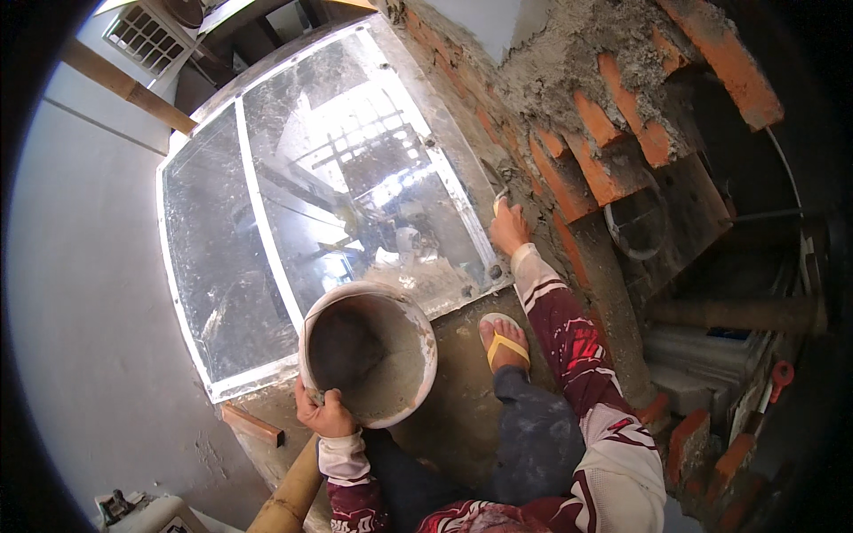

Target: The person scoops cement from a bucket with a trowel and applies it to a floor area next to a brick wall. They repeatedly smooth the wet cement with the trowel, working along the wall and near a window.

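My left hand (pixel 325 413) is closed on the near rim of a round, mortar-smeared bucket (pixel 418 351), which is tilted so that its inside shows. Wet grey mortar (pixel 391 384) coats part of the bucket's inside; the rest is in shadow. Farther ahead and to the right, my right hand (pixel 509 227) is closed around what looks like a small trowel (pixel 498 206) with a pale yellowish handle. Its blade is hard to make out against the grey mortar at the foot of the brick wall (pixel 569 191).
A white-framed glass panel (pixel 213 258) lies ahead, beyond the bucket. Broken brick ends (pixel 742 75) jut out at the right beside a dark opening. A bamboo pole (pixel 289 497) is at lower left, near a short piece of wood (pixel 252 425). My sandalled foot (pixel 506 342) stands near the panel's corner.
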Motion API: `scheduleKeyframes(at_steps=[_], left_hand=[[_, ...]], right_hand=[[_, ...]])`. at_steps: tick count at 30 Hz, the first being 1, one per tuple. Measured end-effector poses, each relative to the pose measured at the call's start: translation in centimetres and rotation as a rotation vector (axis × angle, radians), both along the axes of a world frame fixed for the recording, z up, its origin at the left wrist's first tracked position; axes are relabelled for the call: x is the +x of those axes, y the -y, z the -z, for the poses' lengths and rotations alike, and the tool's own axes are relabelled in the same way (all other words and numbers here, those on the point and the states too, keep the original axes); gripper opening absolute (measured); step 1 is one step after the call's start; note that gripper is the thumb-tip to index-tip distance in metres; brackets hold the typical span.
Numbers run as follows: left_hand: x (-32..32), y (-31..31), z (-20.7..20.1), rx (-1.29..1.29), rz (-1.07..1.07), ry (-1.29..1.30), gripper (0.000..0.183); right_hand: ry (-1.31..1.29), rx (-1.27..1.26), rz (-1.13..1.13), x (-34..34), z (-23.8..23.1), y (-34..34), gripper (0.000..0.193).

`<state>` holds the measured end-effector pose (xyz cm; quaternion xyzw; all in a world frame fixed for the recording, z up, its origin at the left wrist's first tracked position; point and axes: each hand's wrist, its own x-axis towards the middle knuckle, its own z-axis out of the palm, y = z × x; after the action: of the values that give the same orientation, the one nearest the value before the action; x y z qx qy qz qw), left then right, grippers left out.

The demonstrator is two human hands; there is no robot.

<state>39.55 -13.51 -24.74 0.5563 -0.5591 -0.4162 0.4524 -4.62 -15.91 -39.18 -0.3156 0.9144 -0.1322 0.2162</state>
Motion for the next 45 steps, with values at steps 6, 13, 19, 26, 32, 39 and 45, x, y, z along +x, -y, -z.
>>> scheduleKeyframes(at_steps=[6,13,19,26,32,39,45], left_hand=[[0.1,0.1,-0.1,-0.009,0.02,0.057,0.046],[0.7,-0.1,-0.2,0.01,-0.003,0.058,0.046],[-0.7,-0.2,-0.4,0.002,0.017,0.024,0.047],[0.3,-0.2,-0.7,0.028,0.024,0.028,0.045],[-1.5,-0.3,-1.0,-0.031,0.043,0.044,0.037],[0.6,-0.1,-0.7,0.002,0.011,0.085,0.034],[-0.1,0.1,0.2,0.011,0.004,0.121,0.036]], right_hand=[[0.059,-0.044,0.103,0.0,-0.8,0.8,0.058],[0.121,-0.16,0.142,1.0,-1.6,-1.6,0.058],[0.014,-0.381,0.114,-1.4,0.6,-6.2,0.057],[-0.046,-0.401,0.094,2.5,-1.7,-9.5,0.057],[-0.141,-0.322,-0.012,-1.3,-4.5,-4.2,0.046],[-0.031,0.031,-0.039,-4.2,-6.5,3.0,0.037],[0.058,0.049,-0.062,-8.2,-3.3,4.2,0.036]])
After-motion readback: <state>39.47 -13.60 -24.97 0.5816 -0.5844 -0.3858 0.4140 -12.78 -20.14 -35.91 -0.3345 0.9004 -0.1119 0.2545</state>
